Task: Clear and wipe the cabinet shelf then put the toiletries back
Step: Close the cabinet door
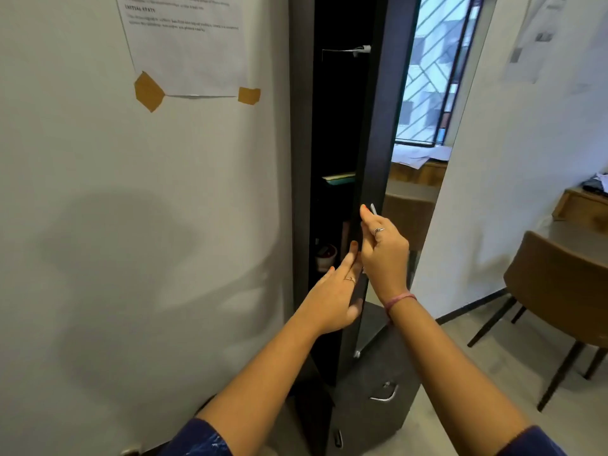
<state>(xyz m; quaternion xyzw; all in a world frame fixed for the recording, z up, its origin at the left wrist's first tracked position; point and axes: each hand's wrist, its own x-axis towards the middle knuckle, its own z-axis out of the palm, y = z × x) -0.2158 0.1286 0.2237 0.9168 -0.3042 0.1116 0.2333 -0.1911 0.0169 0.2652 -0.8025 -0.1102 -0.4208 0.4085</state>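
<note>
Right hand (383,250) pinching the handle (373,209) of the door (371,133), left hand (332,302) flat, fingers straight, against its edge.

Black cabinet door (371,133) — brown chair (559,284), pink wristband (399,299).

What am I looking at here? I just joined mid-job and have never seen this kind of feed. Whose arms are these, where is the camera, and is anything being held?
There is no machine: a person works with bare hands, and the single picture comes from a camera worn on their head, looking forward and down.

The tall dark cabinet door stands partly open, seen almost edge-on. The right hand curls its grip round the thin silver door handle. The left hand lies with straight fingers against the door's edge, holding nothing.

Inside, the cabinet is dark; a small white round container sits on a shelf, and other contents are too dim to name. Left is a white wall with a taped paper sheet; right, a brown chair.
</note>
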